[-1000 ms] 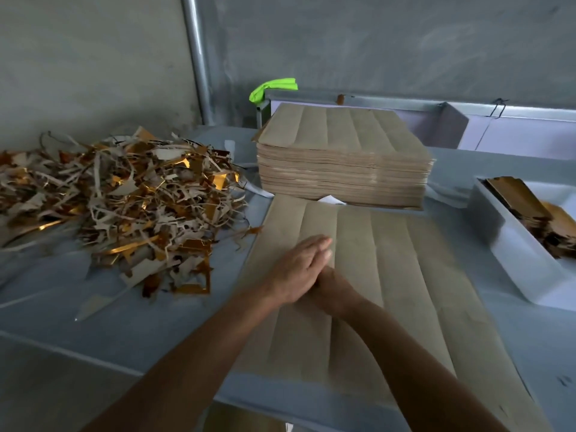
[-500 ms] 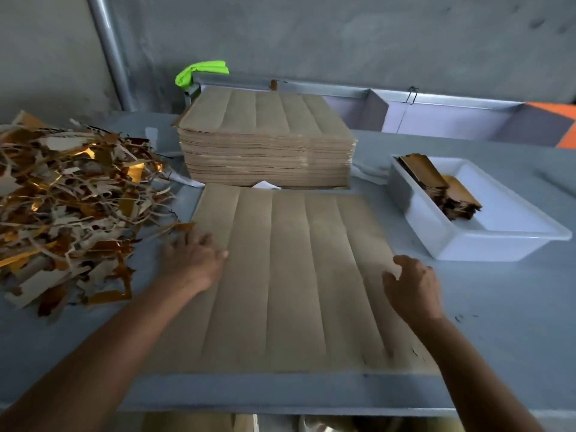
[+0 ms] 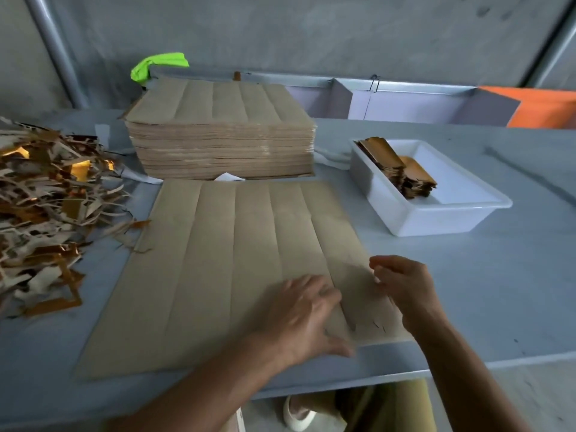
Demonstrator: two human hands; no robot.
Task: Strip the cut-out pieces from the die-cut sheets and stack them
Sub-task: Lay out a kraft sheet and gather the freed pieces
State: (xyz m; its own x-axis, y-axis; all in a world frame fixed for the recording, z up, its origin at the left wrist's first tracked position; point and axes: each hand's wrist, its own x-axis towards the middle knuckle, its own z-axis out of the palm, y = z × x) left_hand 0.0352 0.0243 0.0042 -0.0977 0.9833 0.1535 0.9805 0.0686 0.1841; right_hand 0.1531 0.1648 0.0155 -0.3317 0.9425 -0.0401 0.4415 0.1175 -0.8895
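One grey tabletop (image 3: 467, 291) carried everything. Tall stack of unstripped die-cut sheets (image 3: 221, 135) sat at the far side, so most work remained. Waste trim pile (image 3: 46, 213) lay at left. Working sheet (image 3: 233, 260) lay flat near the front edge, apparently unstripped. White tray (image 3: 436, 213) at right held a small stack of cut-out pieces (image 3: 399, 173). Left hand (image 3: 299, 316) pressed flat, fingers spread, on the sheet. Right hand (image 3: 405, 285): grip loosely curled at the sheet's right edge; contact unclear.
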